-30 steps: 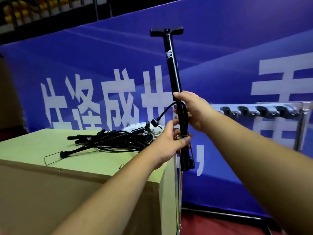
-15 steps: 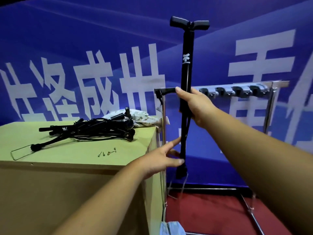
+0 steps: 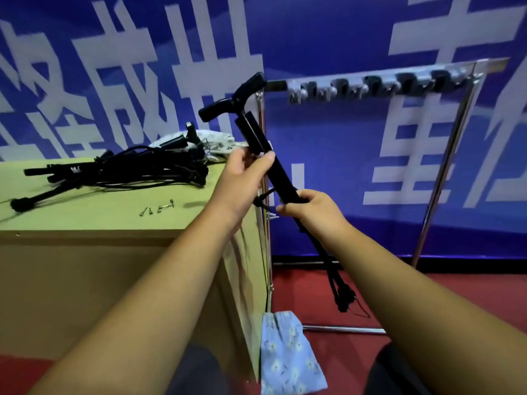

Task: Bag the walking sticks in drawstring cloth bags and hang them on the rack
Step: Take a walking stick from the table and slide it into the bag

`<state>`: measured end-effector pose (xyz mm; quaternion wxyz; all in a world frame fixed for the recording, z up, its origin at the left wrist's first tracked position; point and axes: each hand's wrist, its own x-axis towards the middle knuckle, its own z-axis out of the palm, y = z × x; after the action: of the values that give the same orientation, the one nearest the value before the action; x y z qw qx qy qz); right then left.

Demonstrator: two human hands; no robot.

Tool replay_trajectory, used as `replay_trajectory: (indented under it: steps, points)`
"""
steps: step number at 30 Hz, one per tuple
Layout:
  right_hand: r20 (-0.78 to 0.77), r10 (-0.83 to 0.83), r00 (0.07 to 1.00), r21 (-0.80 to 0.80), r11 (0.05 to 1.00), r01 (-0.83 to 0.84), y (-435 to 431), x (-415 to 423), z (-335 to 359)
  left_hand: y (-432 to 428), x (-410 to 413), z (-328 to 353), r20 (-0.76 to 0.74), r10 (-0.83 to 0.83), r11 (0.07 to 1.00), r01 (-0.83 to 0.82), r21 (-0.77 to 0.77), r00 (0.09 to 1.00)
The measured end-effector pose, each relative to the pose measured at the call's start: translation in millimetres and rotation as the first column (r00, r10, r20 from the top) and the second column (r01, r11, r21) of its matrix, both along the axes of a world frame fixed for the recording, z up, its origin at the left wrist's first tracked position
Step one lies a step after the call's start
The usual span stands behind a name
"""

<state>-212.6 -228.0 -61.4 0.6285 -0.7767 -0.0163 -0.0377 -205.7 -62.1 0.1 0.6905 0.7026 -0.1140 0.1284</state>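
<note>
Left hand [image 3: 242,178], right hand [image 3: 313,212]: fingers [image 3: 266,163] clenched round tilted walking stick [image 3: 283,175]. Loose lower sections [image 3: 340,292] dangle; may snag rack [image 3: 452,143] or bag [image 3: 288,354] mouth

Free beneath rack [image 3: 370,86] bar, right of cabinet [image 3: 85,266]; crossed by slanting walking stick [image 3: 281,173]; obstructed left by stick pile [image 3: 137,169] on cabinet top, near by floral bag [image 3: 288,357].

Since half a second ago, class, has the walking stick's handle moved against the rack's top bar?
Yes. The walking stick's handle has dropped from above the rack's top bar to beside its left end.
</note>
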Motion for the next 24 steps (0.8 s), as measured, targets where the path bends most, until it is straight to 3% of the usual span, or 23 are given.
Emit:
replay_trajectory:
  steps: [2, 5, 8, 13, 18, 21, 24]
  points:
    - [-0.019, 0.032, 0.999, -0.021, 0.999, -0.032, -0.6, -1.5, -21.1, -1.2, 5.0, -3.1, -0.012, -0.041, 0.987, 0.039, -0.159, 0.999]
    - [-0.037, 0.119, 0.992, -0.077, 0.99, -0.122, -1.0, -10.8, -43.7, 0.9, 11.2, -9.3, -0.025, -0.161, 0.88, 0.132, -0.456, 0.987]
    - [-0.087, 0.141, 0.986, 0.007, 0.99, -0.141, 0.7, -14.8, -70.3, -4.4, 14.4, -24.9, -0.039, -0.188, 0.85, 0.142, -0.508, 0.981]
    - [-0.108, 0.027, 0.994, 0.301, 0.954, 0.007, 5.3, -1.2, -96.2, -25.9, 11.1, -61.2, 0.013, -0.127, 0.936, 0.124, -0.329, 0.992]
    - [-0.204, -0.219, 0.954, 0.255, 0.929, 0.268, -0.8, 31.3, -113.1, -34.0, 16.3, -83.0, 0.261, 0.003, 1.0, 0.0, -0.009, 0.965]
    - [-0.227, -0.223, 0.948, 0.202, 0.942, 0.269, -2.5, 42.6, -124.2, -36.8, 15.4, -90.9, 0.342, 0.115, 0.988, -0.142, 0.057, 0.933]
    - [-0.257, -0.185, 0.948, 0.244, 0.937, 0.249, 3.5, 52.3, -126.7, -42.7, 14.1, -107.4, 0.388, 0.173, 0.968, -0.228, 0.101, 0.905]
